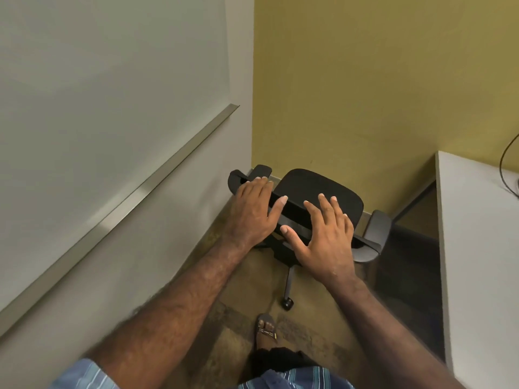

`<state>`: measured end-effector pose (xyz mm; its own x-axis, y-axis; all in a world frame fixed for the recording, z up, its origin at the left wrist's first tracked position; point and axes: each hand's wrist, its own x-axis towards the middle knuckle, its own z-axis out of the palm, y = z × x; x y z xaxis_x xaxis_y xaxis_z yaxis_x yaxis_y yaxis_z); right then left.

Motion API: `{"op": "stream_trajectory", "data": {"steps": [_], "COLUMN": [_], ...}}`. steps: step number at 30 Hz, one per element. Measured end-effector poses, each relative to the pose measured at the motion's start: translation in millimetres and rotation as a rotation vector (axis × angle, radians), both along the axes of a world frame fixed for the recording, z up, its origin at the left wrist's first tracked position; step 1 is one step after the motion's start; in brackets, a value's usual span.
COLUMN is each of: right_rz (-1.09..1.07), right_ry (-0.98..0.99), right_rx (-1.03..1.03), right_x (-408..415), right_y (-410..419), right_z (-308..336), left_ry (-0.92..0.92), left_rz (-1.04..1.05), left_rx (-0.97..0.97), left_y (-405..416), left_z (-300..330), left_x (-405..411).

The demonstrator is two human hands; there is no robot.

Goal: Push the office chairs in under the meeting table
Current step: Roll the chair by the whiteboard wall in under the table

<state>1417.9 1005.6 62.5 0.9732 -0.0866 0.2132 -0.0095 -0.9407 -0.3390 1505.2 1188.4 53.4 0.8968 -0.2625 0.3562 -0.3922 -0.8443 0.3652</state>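
Observation:
A black office chair (317, 189) stands in the room's corner, its seat facing the yellow wall and its backrest toward me. It is outside the white meeting table (477, 248), which runs along the right. My left hand (252, 211) lies flat on the left end of the backrest's top edge, fingers extended. My right hand (325, 237) is spread over the right part of the backrest, fingers apart, not curled around it. Whether the right palm touches the backrest is unclear.
A whiteboard (112, 80) with a metal tray rail (140, 192) covers the left wall close to the chair's left armrest (262, 171). One chair caster (287, 303) sits near my sandalled foot (266, 327). A black cable (505, 169) lies on the table.

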Motion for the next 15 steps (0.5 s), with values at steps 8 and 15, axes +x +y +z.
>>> {"op": "stream_trajectory", "data": {"steps": [8, 15], "right_rz": [-0.08, -0.14], "right_ry": [0.047, 0.137], "right_rx": [0.067, 0.056], "right_x": [62, 72], "right_y": [-9, -10], "right_z": [-2, -16], "left_ry": [0.106, 0.273], "left_rz": [-0.183, -0.346], "left_rx": [0.243, 0.321], "left_y": [-1, -7], "left_z": [-2, -10], "left_x": [70, 92]}}
